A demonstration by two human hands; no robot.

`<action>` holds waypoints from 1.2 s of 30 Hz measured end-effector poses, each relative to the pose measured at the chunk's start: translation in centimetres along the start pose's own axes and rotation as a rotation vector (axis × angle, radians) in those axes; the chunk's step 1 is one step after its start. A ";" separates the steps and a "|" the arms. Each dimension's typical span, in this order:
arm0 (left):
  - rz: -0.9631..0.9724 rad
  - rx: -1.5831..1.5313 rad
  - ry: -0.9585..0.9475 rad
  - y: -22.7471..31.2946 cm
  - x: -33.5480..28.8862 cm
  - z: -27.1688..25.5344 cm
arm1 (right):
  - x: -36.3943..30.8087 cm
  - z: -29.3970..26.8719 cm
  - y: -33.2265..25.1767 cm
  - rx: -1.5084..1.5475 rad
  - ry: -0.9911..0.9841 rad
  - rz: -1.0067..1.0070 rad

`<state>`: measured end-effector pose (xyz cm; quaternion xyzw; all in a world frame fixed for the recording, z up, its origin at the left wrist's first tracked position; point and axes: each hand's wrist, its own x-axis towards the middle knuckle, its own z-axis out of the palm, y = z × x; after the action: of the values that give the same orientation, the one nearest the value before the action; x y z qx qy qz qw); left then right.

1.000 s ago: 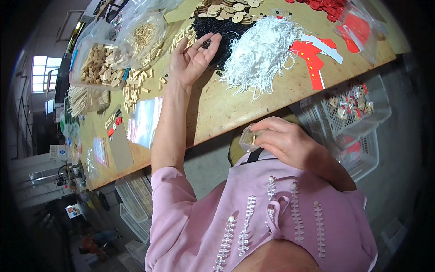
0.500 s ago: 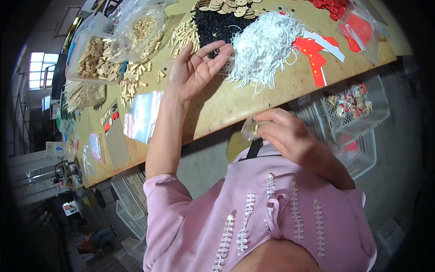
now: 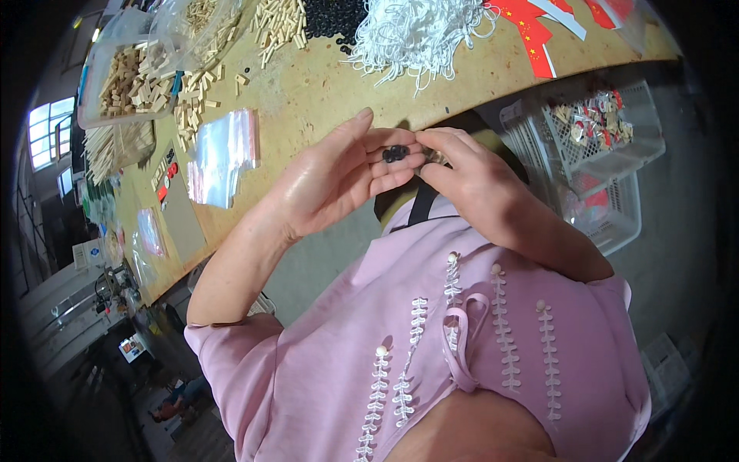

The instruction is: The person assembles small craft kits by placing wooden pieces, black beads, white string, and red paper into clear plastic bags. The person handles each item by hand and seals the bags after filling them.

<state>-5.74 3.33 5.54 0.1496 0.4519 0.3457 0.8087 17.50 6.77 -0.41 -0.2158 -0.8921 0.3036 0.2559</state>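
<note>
My left hand [image 3: 346, 173] is palm up, its fingers slightly cupped. A few small black bead-like pieces [image 3: 396, 154] lie on those fingers. Beside the fingertips, my right hand [image 3: 469, 173] is closed on a small clear plastic bag [image 3: 436, 157]. Pale wooden bits show inside it, though my fingers hide most of it. Both hands meet in front of my body, just off the table's near edge.
On the table [image 3: 308, 100] lie white looped cords [image 3: 419, 35], a black bead pile [image 3: 331, 19], wooden pegs [image 3: 281, 27], a tub of wooden blocks [image 3: 123, 85], clear bags [image 3: 223, 158] and red paper flags [image 3: 531, 35]. Plastic baskets [image 3: 608, 146] stand at the right.
My left hand has drawn back from the black pile toward me, carrying several black pieces, and now meets my right hand. The right hand has risen slightly in the picture with the bag.
</note>
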 end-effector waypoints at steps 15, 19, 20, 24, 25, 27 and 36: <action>0.615 1.279 0.387 5.3 2.7 -3.7 | -0.3 0.2 1.1 0.065 0.002 0.023; 0.805 1.342 0.670 7.9 7.6 -8.9 | -0.4 0.1 1.1 0.093 -0.045 0.036; 0.818 1.387 0.708 8.3 8.4 -9.0 | -0.5 0.0 1.2 0.100 -0.054 0.051; 0.879 1.550 0.792 9.9 11.5 -8.0 | -0.4 -0.1 1.5 0.087 -0.049 0.041; 0.896 1.586 0.797 10.5 12.1 -7.9 | -0.4 -0.1 1.5 0.083 -0.051 0.042; 0.915 1.637 0.796 11.5 13.1 -9.3 | -0.4 -0.1 1.5 0.076 -0.055 0.043; 0.730 0.672 0.523 12.8 13.0 -9.4 | -1.0 -0.9 2.5 0.069 -0.032 0.043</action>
<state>-14.37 20.87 -0.68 0.4550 0.6416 0.4657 0.4056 19.37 8.43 -1.70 -0.2211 -0.8802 0.3430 0.2423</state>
